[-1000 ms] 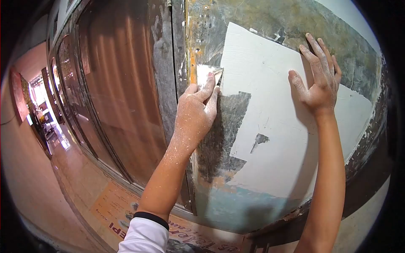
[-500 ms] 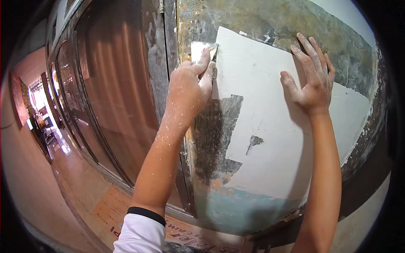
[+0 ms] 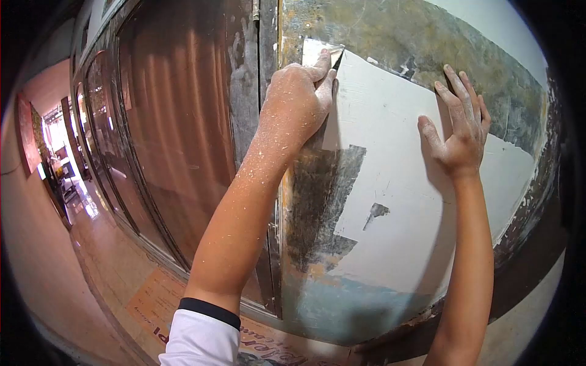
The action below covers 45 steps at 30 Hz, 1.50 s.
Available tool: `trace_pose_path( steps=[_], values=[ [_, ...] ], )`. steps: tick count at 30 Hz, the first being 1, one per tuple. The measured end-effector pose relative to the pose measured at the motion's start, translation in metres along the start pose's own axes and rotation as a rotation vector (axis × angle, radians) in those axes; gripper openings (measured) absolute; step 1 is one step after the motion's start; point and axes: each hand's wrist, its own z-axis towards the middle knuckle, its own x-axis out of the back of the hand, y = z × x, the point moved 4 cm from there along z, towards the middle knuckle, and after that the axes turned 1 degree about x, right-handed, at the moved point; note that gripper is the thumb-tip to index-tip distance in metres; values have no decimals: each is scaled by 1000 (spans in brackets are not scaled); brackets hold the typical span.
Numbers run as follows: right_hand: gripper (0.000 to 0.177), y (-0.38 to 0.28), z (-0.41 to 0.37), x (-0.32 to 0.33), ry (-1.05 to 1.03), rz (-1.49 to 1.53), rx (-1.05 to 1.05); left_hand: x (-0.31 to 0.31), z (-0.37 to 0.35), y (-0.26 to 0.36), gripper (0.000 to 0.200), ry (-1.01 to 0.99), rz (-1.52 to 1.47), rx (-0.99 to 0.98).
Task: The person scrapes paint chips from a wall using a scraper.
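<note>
My left hand (image 3: 300, 97), dusted with white specks, grips a putty knife (image 3: 316, 52) whose pale, white-smeared blade lies against the wall near the door frame. The index finger presses on the blade, and the handle is mostly hidden by the hand. Beside the blade begins a white coat (image 3: 397, 158) spread over the mottled grey-green wall (image 3: 390, 27). A small bare grey patch (image 3: 376, 212) shows within the white. My right hand (image 3: 462, 125) holds nothing; its spread fingers rest on the wall, across the white coat's upper edge.
At the left stands a dark-framed glass door (image 3: 177, 116) with a reddish curtain behind it. A printed cardboard sheet (image 3: 160, 302) lies on the floor (image 3: 97, 244) below. Bluish paint (image 3: 348, 305) covers the lower wall.
The left hand and putty knife have moved up the wall, onto its bare strip beside the white coat's top corner. The view has shifted slightly; the right hand stays on the wall.
</note>
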Motion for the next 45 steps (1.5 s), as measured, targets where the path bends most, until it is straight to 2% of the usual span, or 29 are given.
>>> trace_pose_path(
  steps=[2, 3, 7, 9, 11, 15, 18, 21, 22, 24, 30, 36, 45],
  values=[
    [53, 1, 0, -1, -1, 12, 10, 1, -1, 1, 40, -52, -18, 73],
    [53, 1, 1, -1, 4, 5, 14, 1, -2, 2, 40, -19, 22, 35],
    [54, 0, 3, 1, 0, 5, 12, -1, -3, -3, 41, -59, -30, 95],
    [54, -2, 2, 1, 0, 6, 16, 0, -8, -3, 40, 15, 17, 18],
    [54, -2, 2, 2, 8, 11, 16, 2, -17, -7, 39, -12, 31, -6],
    [54, -1, 1, 1, 22, 3, 18, -1, -67, -29, 39, -14, 75, -65],
    [53, -2, 2, 1, 11, 7, 14, -8, -119, -39, 40, -44, -12, 35],
    [53, -2, 2, 0, 36, 8, 31, -16, -156, -41, 44, -40, -47, 57],
    [53, -2, 2, 1, 36, 7, 33, -23, -163, -44, 44, 35, -102, -20],
    [53, -2, 2, 1, 26, 5, 23, -27, -177, -44, 44, 16, -109, 36],
    [53, -1, 3, 1, 17, 15, 26, -29, -162, -41, 43, 22, -80, 29],
    [53, 0, 2, 0, 26, 6, 33, -25, -153, -33, 43, -57, -14, 115],
    [54, 1, 2, 1, 8, -2, 28, -21, -121, -24, 40, -3, 11, 78]
  ],
)
